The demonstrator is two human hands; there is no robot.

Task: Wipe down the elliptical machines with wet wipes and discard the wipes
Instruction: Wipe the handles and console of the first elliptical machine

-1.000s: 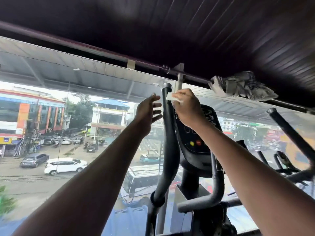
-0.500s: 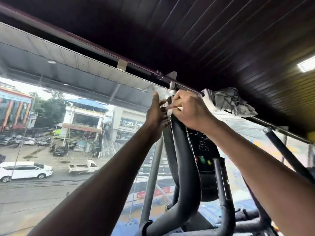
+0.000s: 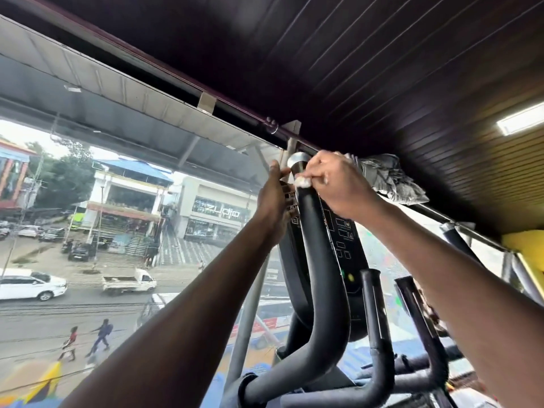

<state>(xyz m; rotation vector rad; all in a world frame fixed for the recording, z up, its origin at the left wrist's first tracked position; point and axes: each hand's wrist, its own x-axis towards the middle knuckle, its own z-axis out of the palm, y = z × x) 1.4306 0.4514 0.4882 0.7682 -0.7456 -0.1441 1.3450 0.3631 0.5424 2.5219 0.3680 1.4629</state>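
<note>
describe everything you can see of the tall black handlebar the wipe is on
The handlebar is a long black tube, matte and foam-like, rising from a joint low in the frame, bending, then running up in front of the console. A shiny metal cap tops it. Just under the cap the right hand curls round it, pressing a crumpled white wipe against it. The left hand rests beside the top, fingers extended; whether it touches the bar is unclear.

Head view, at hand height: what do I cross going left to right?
Left hand → wet wipe on the elliptical handle → right hand → grey cloth on the rail.
</note>
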